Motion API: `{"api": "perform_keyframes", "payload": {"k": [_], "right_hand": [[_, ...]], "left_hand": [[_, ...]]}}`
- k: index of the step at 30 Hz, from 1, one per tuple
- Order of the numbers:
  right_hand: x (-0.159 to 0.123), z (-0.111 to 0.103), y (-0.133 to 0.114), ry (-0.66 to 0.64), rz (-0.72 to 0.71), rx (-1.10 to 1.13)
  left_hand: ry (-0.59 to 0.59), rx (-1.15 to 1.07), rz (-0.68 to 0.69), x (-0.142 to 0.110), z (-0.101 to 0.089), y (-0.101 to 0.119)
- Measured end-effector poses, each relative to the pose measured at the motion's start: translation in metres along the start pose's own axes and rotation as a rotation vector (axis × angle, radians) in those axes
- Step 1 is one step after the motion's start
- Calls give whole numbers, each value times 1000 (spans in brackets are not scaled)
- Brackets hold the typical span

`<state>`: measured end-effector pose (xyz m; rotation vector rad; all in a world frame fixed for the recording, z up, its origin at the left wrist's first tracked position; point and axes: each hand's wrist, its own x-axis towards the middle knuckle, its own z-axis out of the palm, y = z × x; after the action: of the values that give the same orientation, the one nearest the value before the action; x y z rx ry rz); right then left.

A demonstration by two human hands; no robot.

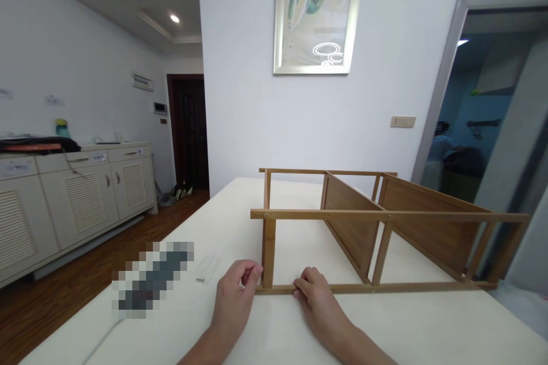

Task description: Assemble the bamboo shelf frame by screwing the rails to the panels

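Note:
A brown wooden shelf rack [319, 215] lies on its side on the white table [411, 331], its slatless end towards the left. My left hand [234, 293] is at the near left corner of the rack, thumb and fingers pinched together beside the upright end bar. Whatever the pinch holds is hidden. My right hand [317, 302] is closed with its curled fingers on the near bottom rail, a little right of that corner. Left of my left hand, a small clear plastic bag [208, 267] lies on the table with a tiny screw-like piece [200, 280] at its edge.
A blurred-out dark object [154, 279] with a white cable [101, 341] lies on the table's left side. White cabinets [85, 188] stand along the left wall. A framed picture [317, 17] hangs ahead. Through the doorway at right, another person [445, 145] is partly visible.

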<state>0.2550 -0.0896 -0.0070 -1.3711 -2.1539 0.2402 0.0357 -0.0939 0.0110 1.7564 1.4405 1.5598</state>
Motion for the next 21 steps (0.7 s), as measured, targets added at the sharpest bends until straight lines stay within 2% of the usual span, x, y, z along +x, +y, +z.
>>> {"api": "perform_keyframes", "payload": {"k": [7,14,18,21], "right_hand": [[3,0,0,-27,-7,-39],[1,6,-2,1,-70,-150],[2,4,-7,17,-197,-284],[7,2,-12,-37,-345,-348]], "left_hand": [[138,-106,282,-7,-2,25],[260,-177,610,7,4,60],[292,-147,737,21,8,74],[281,-135,818,29,8,81]]}}
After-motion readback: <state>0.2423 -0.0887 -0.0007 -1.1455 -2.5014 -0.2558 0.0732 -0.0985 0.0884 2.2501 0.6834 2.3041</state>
